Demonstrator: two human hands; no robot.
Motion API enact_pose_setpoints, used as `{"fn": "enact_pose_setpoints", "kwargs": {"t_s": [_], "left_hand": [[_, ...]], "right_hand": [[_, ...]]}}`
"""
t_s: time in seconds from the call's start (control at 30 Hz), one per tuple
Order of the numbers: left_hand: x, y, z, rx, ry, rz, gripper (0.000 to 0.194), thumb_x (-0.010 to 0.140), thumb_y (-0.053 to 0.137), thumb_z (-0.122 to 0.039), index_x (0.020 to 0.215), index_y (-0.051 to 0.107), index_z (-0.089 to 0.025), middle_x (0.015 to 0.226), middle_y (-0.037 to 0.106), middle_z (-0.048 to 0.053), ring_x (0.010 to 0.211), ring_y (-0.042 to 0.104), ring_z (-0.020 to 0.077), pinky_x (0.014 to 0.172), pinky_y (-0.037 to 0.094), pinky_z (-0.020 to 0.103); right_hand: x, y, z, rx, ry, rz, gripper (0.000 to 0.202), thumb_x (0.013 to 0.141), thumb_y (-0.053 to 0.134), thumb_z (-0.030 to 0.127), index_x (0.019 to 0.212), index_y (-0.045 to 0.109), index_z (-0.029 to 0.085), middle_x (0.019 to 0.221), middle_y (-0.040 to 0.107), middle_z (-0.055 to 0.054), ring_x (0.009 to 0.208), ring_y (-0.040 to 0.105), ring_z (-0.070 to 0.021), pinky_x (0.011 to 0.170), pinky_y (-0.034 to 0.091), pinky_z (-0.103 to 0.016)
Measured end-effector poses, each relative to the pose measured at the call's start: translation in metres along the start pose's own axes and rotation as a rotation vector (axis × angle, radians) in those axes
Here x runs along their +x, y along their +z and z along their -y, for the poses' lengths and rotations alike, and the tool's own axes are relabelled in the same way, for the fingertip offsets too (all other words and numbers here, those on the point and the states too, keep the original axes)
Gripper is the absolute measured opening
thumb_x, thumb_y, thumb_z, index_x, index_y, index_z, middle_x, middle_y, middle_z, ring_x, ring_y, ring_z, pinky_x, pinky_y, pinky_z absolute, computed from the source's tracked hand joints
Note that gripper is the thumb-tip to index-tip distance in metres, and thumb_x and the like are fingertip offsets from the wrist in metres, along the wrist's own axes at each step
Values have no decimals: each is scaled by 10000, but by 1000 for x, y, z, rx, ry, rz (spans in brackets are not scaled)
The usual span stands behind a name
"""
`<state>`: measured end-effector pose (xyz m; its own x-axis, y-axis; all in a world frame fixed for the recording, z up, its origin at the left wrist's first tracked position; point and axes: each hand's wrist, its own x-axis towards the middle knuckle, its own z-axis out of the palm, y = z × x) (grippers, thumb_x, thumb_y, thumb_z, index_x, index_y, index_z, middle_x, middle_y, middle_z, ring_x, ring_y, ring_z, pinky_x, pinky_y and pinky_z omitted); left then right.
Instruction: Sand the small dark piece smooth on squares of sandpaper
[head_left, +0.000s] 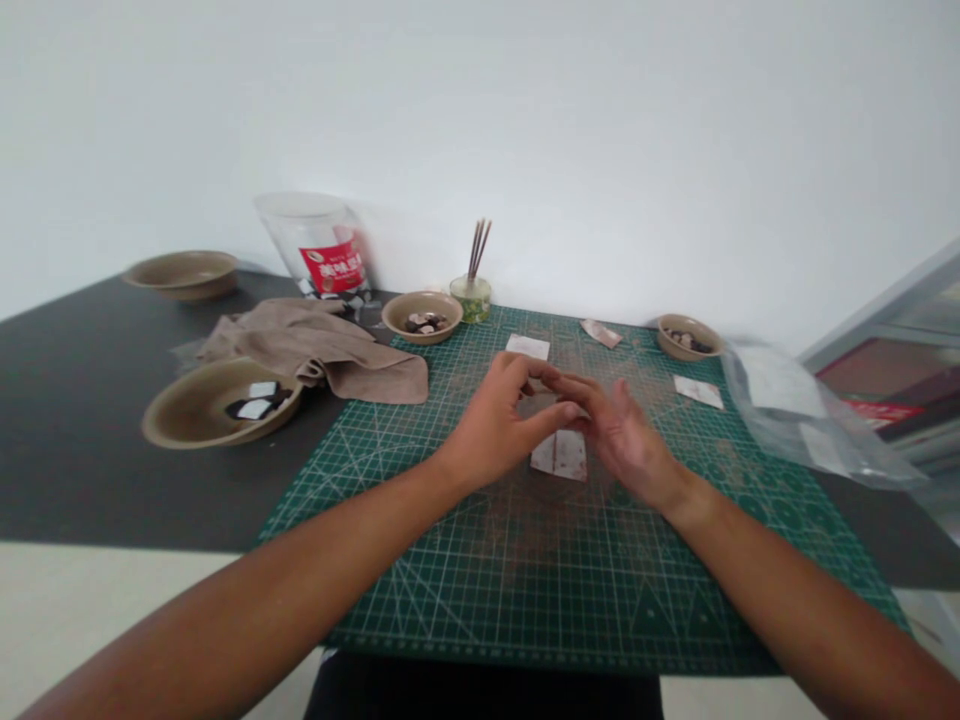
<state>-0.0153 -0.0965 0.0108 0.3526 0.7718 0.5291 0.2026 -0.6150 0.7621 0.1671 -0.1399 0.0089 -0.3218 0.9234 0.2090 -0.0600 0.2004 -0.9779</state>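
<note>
My left hand (504,415) and my right hand (628,440) meet over the middle of the green cutting mat (450,580), fingertips touching. The left thumb and fingers curve toward the right fingers with a gap between them, and no object shows in that hand. My right hand is open, its thumb raised and its fingers stretched toward the left. Beneath both hands lies a white paper piece (559,458) with brownish stains and a dark line down it, partly covered by the fingers. Another white piece (528,346) lies just beyond the left hand.
Left stand a large bowl (176,415) with black-and-white pieces, a brown cloth (375,372), another bowl (184,275) and a clear tub (289,235). Small bowls (424,335) (686,352) hold dark bits. A jar (471,300) holds thin sticks. A plastic bag (814,445) lies right.
</note>
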Motion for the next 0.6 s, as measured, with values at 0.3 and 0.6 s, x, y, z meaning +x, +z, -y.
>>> {"fn": "enact_pose_setpoints", "kwargs": {"t_s": [0.3,0.6], "left_hand": [[-2,0,-11,153,7,123,206,852,713,-388,897,679,-190,888,700,19,884,636,183,819,485,320],[-2,-1,-5,-72,-156,340,309,896,653,-460,925,699,-156,853,700,30,758,625,145,650,465,243]], "right_hand": [[-4,11,0,214,136,62,790,934,194,788,1498,431,288,1377,638,-70,1439,430,-220,1241,235,-468],[-8,10,0,206,158,117,737,975,214,729,1545,352,283,1523,513,-49,1503,319,-191,1270,140,-432]]}}
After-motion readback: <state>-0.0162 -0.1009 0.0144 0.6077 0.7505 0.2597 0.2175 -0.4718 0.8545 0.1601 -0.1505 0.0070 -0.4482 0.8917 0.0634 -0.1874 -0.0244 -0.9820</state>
